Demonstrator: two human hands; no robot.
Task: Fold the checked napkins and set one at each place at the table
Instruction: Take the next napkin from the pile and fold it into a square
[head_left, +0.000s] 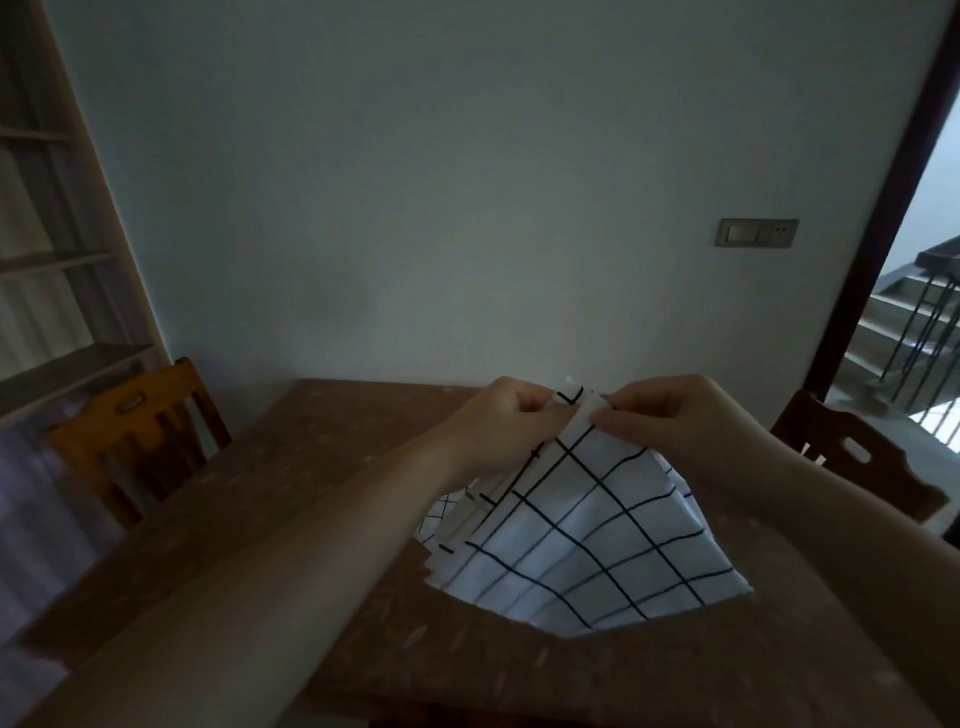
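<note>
A white napkin with a black check (587, 540) hangs in the air above the brown wooden table (291, 467). My left hand (506, 415) and my right hand (670, 410) pinch its top corner side by side, fingertips almost touching. The cloth fans out downward from that corner, and its lower edge drapes near the tabletop. Folds of more checked cloth show at the left behind my left wrist; I cannot tell whether they belong to the same napkin.
An orange-brown wooden chair (130, 431) stands at the table's left side and a darker one (857, 457) at the right. Shelves (52, 260) fill the left wall. A doorway with stairs (914, 332) opens at the right.
</note>
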